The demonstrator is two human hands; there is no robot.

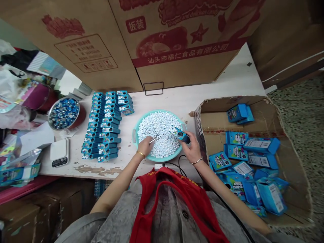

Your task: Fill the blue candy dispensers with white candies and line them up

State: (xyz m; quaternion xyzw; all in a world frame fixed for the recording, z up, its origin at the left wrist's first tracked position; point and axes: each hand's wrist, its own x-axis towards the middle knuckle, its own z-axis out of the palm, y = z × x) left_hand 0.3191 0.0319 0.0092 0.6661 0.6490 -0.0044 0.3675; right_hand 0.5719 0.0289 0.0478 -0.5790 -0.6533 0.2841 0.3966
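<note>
A round turquoise basin [137,125] full of small white and pale-blue candies [158,126] stands in front of me. My left hand [144,147] is closed over the basin's near left side around a small shiny metal tool [153,139]; its working end is hard to make out against the candies. My right hand [192,150] grips a small blue candy box [182,136] above the basin's right side. The box is tilted, with its top flap up and some white candies at its opening.
Rows of filled blue boxes [109,130] stand left of the basin. Farther left are a metal bowl of blue wrapped pieces [65,114] and a white scale [59,151]. An open carton [212,114] on the right holds blue boxes. Large cardboard cartons [182,67] stand behind.
</note>
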